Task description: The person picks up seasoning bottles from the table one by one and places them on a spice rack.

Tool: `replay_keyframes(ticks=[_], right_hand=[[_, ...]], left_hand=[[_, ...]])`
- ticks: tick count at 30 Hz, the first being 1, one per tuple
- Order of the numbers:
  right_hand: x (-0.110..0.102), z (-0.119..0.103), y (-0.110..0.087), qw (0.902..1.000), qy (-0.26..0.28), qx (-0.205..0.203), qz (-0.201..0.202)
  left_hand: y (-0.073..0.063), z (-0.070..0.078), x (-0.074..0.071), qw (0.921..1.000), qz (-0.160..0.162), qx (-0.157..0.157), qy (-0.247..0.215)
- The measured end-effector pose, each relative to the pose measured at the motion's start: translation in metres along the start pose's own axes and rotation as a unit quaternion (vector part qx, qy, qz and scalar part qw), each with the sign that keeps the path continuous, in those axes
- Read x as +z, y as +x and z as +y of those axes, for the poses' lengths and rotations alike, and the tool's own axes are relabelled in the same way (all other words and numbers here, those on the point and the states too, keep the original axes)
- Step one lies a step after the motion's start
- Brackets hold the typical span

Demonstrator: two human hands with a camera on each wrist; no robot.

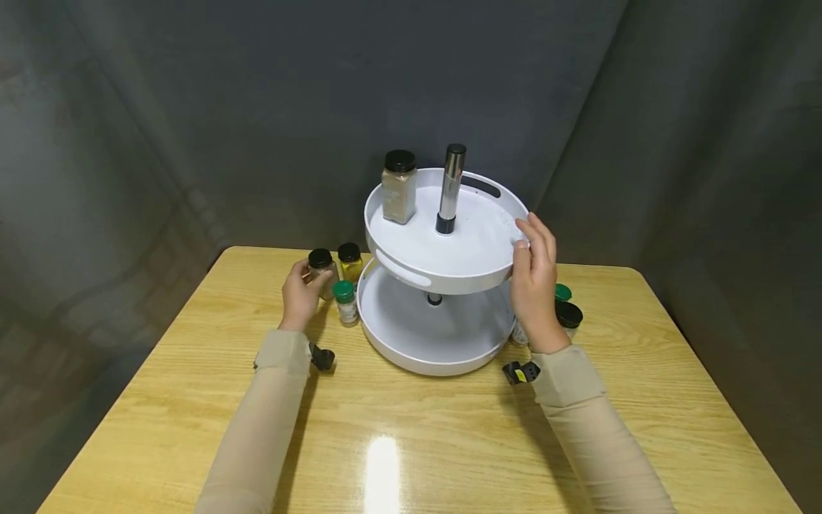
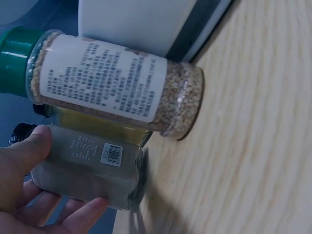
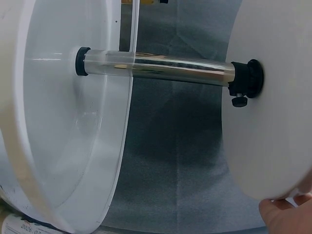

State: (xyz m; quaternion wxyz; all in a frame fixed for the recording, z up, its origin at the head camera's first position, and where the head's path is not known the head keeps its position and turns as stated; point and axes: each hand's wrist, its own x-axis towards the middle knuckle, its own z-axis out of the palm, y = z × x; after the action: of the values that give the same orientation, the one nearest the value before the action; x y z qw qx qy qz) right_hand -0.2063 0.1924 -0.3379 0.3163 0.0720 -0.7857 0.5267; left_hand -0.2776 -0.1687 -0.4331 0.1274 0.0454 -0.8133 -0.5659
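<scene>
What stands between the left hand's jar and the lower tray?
Between the held jar and the tray, the head view shows a green-capped bottle and yellow jar.

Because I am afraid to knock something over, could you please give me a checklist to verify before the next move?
1. Left hand has the grey-brown jar gripped: ok.
2. That jar is off the table: cannot tell.
3. Right hand steadies the upper tray: ok, it grips the rim.
4. Black-capped jar on the upper tray stands upright: ok.
5. Free way from the held jar to the lower tray: not ok, the green-capped jar and the yellow jar crowd that side.
6. Screw knob beneath the upper tray is tight: cannot tell.
</scene>
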Motion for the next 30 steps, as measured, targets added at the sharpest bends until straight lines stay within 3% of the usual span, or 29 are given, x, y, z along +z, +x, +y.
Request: replay_keyframes(ticks=[8, 16, 30], right_hand=[[-0.002, -0.001, 0.001, 1.0, 0.002, -0.002, 0.007], [-0.003, -0.001, 0.002, 0.9999, 0.001, -0.008, 0.007], [-0.001, -0.002, 0.001, 1.0, 0.004, -0.002, 0.007]], left_hand=[[0.0, 0.01, -0.006, 0.9999, 0.007, 0.015, -0.003], [-0.002, 0.03, -0.011, 0.9981, 0.032, 0.052, 0.0], [-0.007, 0.062, -0.02, 0.9949, 0.05, 0.087, -0.005]])
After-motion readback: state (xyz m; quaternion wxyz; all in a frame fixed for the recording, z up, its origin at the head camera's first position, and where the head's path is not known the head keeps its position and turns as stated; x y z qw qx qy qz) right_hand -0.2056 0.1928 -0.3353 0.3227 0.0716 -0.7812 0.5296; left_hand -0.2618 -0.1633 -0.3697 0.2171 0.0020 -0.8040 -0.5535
